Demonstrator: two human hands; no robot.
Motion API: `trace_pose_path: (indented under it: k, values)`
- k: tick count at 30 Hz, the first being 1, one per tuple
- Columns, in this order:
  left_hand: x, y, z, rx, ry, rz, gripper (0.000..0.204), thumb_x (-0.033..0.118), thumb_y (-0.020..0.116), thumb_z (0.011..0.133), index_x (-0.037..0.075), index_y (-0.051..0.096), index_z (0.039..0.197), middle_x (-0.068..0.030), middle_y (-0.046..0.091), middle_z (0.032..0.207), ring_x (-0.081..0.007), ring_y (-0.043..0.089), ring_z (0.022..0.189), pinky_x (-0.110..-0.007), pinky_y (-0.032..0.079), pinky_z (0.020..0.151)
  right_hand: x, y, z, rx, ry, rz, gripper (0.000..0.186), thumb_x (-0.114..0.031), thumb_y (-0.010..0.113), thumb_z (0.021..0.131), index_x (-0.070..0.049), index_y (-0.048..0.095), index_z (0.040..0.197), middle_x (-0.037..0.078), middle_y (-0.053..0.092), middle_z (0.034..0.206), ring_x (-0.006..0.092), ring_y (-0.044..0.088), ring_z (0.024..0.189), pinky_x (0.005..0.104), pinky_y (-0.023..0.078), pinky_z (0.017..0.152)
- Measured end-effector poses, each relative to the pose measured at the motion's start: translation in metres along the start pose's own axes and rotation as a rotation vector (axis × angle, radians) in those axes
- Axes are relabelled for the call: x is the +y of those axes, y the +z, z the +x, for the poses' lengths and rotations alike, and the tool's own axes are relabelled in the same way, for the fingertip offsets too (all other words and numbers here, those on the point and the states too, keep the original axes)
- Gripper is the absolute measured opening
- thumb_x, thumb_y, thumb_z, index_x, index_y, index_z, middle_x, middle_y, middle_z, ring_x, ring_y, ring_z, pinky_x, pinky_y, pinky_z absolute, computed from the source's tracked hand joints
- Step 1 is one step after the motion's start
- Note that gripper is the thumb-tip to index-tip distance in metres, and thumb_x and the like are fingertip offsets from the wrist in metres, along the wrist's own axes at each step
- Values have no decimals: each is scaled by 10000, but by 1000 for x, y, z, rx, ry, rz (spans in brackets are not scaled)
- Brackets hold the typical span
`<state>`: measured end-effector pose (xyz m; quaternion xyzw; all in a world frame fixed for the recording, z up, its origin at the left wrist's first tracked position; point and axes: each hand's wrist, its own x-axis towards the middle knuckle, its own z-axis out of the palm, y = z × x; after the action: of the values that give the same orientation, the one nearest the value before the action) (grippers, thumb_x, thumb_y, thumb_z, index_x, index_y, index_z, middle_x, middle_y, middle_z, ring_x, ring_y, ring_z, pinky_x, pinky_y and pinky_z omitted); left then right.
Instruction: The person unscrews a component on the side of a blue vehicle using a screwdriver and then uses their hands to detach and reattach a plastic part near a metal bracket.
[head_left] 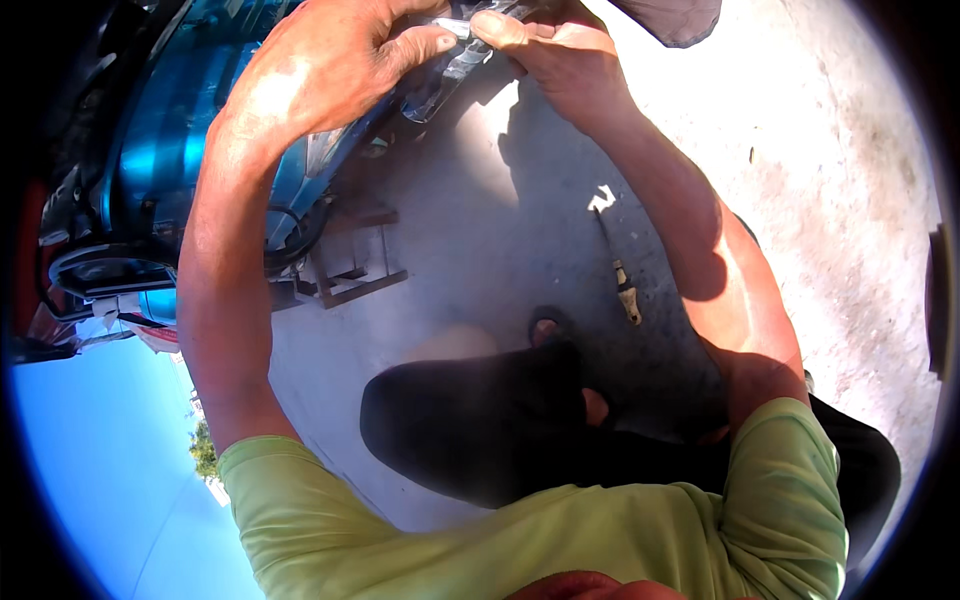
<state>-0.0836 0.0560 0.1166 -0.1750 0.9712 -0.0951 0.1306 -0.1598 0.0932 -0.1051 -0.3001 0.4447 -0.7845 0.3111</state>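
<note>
"How is the small, flat, silvery-white piece [456, 28] being held?"

"It is being pinched between two thumb tips, just off the right edge of the glossy blue bodywork [160, 155]. Both the left hand [335, 55] and the right hand [570, 65] are being curled nearly closed on it; the fingertips are being hidden, so the grip behind cannot be told."

"And how is this step best being done?"

"Pressure should probably be being shared evenly by both thumbs, without twisting, while the long, glossy, black strip [440, 88] is being steadied from behind. If it is brittle, it could be cracked by levering."

"Which way is everything being pointed?"

"The piece's long axis seems to be running crosswise, thumb to thumb; which end is its front cannot be told. The strip is being slanted, its lower end pointing down and left, its upper end being covered by the hands."
</note>
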Motion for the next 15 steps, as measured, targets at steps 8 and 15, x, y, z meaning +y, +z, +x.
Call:
trace_pose_path:
  k: [8, 15]
  values:
    - [-22, 12, 1, -64, 85, -175, 238, 236, 685, 942, 44, 637, 1074, -82, 667, 854, -170, 639, 775, -340, 515, 702, -13, 4, -1, 25, 134, -23, 270, -222, 750, 880, -38, 697, 689, 36, 624, 584, 112, 583, 528, 303, 448, 482]
    - [-56, 52, -7, 63, 55, -222, 315, 365, 677, 963, 99, 678, 1133, -81, 693, 952, -195, 647, 878, -356, 533, 790, -8, 16, -5, 129, 6, -58, 213, -229, 767, 880, -25, 718, 848, 62, 677, 724, 152, 630, 662, 314, 489, 595]
